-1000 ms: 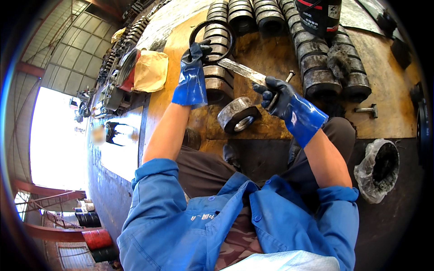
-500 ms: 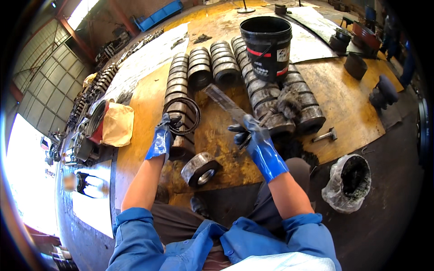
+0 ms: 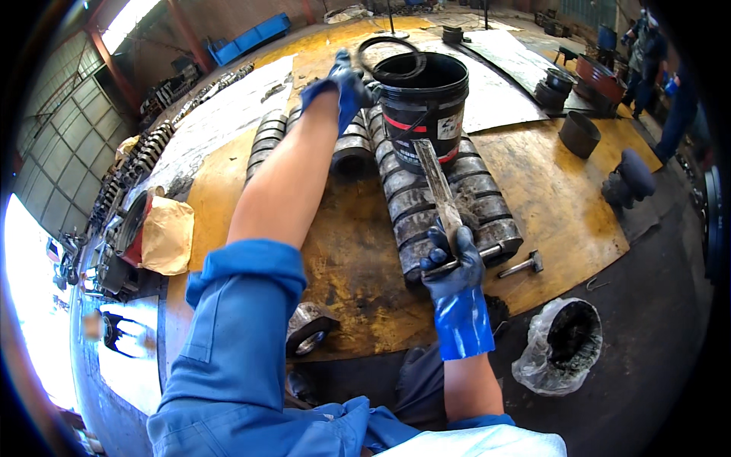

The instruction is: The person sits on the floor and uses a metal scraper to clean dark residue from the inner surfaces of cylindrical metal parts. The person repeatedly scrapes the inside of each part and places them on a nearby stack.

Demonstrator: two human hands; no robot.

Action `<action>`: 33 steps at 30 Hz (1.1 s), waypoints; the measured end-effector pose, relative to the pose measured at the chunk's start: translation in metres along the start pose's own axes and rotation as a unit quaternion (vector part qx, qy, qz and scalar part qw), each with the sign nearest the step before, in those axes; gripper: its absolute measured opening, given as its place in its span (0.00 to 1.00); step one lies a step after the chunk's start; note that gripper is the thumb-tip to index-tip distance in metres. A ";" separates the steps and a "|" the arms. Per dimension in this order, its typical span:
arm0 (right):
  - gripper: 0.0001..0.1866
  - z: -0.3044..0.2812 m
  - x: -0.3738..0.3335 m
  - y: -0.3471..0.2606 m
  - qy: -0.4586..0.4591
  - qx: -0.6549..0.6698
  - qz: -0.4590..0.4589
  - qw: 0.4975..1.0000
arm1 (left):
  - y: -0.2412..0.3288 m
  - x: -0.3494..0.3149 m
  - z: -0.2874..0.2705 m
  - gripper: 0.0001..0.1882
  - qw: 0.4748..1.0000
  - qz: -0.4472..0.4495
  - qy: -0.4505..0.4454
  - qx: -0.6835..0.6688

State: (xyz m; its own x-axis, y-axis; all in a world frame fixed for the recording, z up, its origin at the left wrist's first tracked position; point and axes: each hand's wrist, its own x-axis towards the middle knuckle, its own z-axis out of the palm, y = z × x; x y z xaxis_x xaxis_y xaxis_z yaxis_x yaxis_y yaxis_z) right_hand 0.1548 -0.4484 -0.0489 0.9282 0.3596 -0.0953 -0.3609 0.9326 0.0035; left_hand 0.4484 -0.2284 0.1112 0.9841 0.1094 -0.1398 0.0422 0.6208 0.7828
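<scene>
My left hand, in a dark blue glove, is stretched out to the left side of the black bucket. It grips the edge of a thin black ring, which tilts over the bucket's rim; the fingertips are partly hidden. Nearer to me, my right hand is closed around a flat, worn metal bar that points up and away toward the bucket. A thin metal rod also crosses that hand. Under the bucket lie rows of dirty ribbed metal cylinders.
A short metal collar lies beside my left sleeve. To the right are a T-shaped metal piece, a plastic-lined tub and a dark open cylinder. A brown paper bag lies left. People stand at the far right.
My left hand has carried the black ring forward and right, from above the left row of cylinders to the bucket's rim. My right hand has moved nearer me, and the bar now points more upright.
</scene>
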 end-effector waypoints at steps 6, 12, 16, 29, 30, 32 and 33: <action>0.21 0.007 0.002 0.003 0.057 -0.051 -0.068 0.995 | -0.040 -0.018 -0.052 0.30 0.994 -0.100 -0.038 0.027; 0.20 0.013 -0.001 -0.022 0.030 -0.201 -0.071 0.977 | -0.030 -0.096 -0.268 0.13 0.977 -0.050 -0.206 -0.028; 0.23 0.001 0.017 -0.019 0.040 -0.094 -0.002 0.995 | -0.020 -0.212 -0.348 0.18 0.996 -0.006 0.074 -0.041; 0.20 -0.031 0.016 0.038 0.050 -0.204 0.015 0.978 | -0.083 -0.345 -0.493 0.29 0.906 0.022 0.422 -0.012; 0.19 -0.028 0.016 0.045 0.035 -0.211 0.036 0.976 | -0.089 -0.350 -0.505 0.29 0.898 0.032 0.438 -0.004; 0.23 -0.030 0.017 0.055 0.099 -0.270 -0.007 0.958 | -0.098 -0.365 -0.522 0.30 0.899 0.027 0.434 0.054; 0.23 -0.037 0.018 0.054 0.067 -0.283 0.014 0.957 | -0.102 -0.369 -0.526 0.32 0.897 0.022 0.426 0.118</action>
State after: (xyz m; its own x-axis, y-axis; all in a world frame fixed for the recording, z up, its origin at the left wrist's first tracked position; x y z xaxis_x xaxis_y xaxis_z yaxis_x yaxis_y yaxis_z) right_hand 0.1487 -0.3929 -0.0874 0.9115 0.3417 -0.2289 -0.4112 0.7434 -0.5276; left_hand -0.0101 0.0761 -0.2354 0.5007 0.7456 -0.4398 0.1404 0.4314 0.8912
